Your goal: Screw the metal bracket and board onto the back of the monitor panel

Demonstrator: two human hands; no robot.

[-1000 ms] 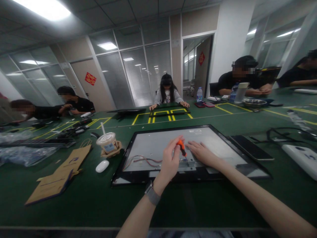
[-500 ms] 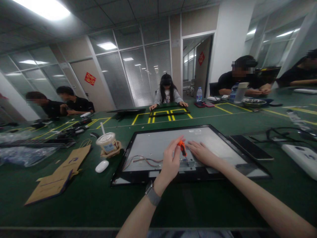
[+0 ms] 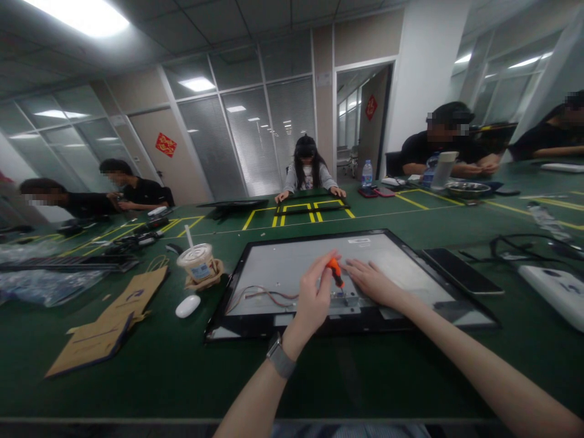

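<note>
A large flat display panel (image 3: 283,261) with a black frame lies face down on the green table in front of me. My left hand (image 3: 314,297) is closed round a small orange-handled screwdriver (image 3: 336,273), whose tip rests on a metal bracket (image 3: 347,299) near the panel's front edge. My right hand (image 3: 371,281) lies flat on the panel just right of the screwdriver, fingers stretched out. Thin red and white wires (image 3: 260,295) run across the panel to the left of my left hand. A watch sits on my left wrist.
A plastic drink cup with a straw (image 3: 199,261), a white mouse (image 3: 188,306) and a brown paper bag (image 3: 109,319) lie left of the panel. A black phone (image 3: 462,271), cables and a white device (image 3: 554,291) lie at the right. Several other people sit around the table.
My hands and the screwdriver stay almost still on the bracket. A person at the far left has shifted position.
</note>
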